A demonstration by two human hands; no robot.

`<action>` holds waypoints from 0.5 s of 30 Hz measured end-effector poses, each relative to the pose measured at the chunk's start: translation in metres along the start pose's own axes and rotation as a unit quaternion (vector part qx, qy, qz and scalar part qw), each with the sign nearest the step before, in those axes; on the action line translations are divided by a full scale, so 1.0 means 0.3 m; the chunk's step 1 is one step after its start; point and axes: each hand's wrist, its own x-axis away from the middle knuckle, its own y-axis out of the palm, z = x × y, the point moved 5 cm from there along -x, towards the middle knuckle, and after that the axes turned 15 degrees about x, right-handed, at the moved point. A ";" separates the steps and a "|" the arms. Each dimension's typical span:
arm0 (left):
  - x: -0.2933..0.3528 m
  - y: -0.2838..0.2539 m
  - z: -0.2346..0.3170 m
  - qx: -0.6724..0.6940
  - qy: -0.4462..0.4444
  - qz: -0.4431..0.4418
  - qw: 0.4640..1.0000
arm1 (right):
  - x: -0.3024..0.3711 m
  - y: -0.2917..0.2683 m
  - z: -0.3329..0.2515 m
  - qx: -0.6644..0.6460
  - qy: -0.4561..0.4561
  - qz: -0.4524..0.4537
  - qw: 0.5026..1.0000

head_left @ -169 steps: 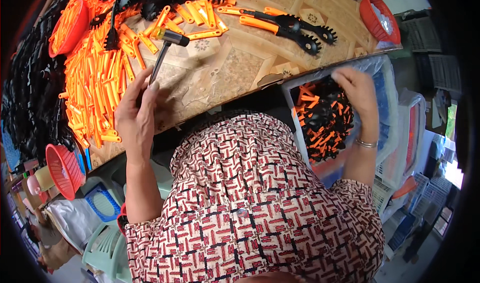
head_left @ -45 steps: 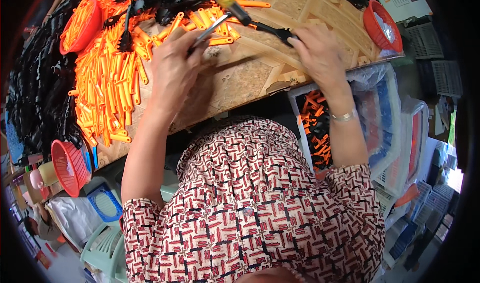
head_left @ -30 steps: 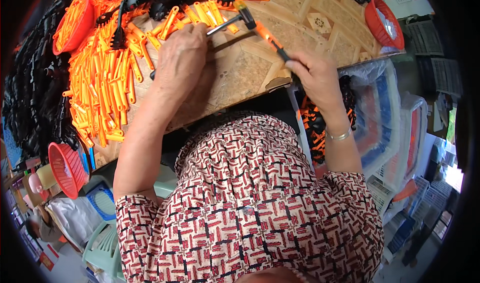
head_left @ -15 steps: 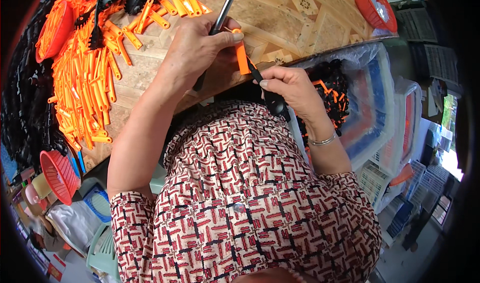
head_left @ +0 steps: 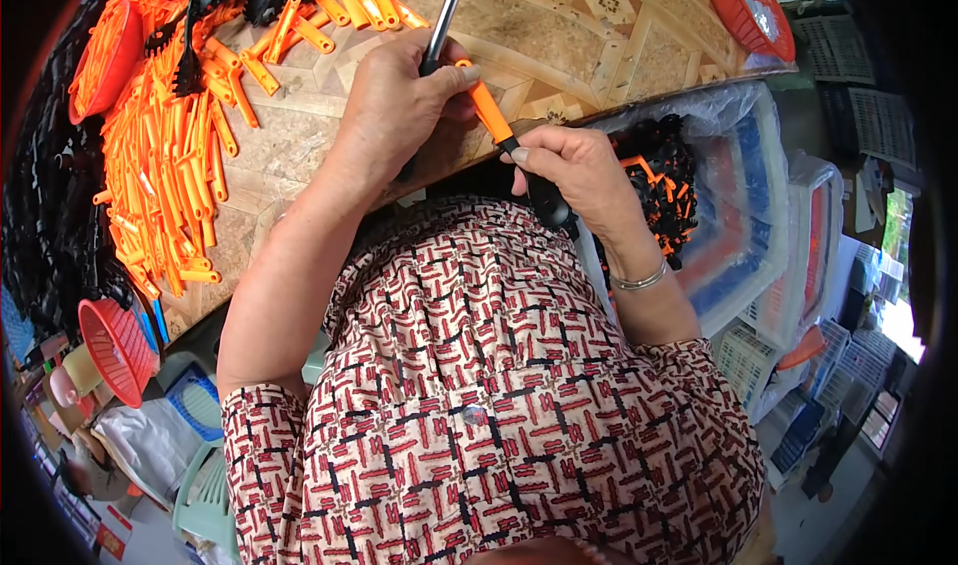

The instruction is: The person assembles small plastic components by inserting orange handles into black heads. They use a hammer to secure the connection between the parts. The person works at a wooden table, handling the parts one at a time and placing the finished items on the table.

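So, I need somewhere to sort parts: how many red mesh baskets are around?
3: one red basket at the table's upper left, one at its upper right, one below the table's left edge. Others may be hidden.

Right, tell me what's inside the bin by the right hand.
The bin, plastic-lined, holds a heap of black and orange parts. The right hand and wrist cover its near end, so the rest is hidden.

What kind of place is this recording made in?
Probably a small assembly workshop: a heap of orange plastic handles on a wooden table, a bin of black and orange parts, and stacked plastic crates.
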 end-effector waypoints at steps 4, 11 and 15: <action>-0.002 0.002 -0.003 -0.064 0.025 0.006 0.998 | -0.019 0.002 -0.005 -0.052 0.020 0.026 0.998; 0.020 -0.032 0.055 -0.234 0.132 0.004 0.963 | -0.018 -0.013 -0.039 -0.072 0.073 0.022 0.994; 0.091 -0.090 0.129 -0.171 0.104 0.025 0.979 | 0.012 -0.027 -0.001 -0.038 0.103 0.041 0.993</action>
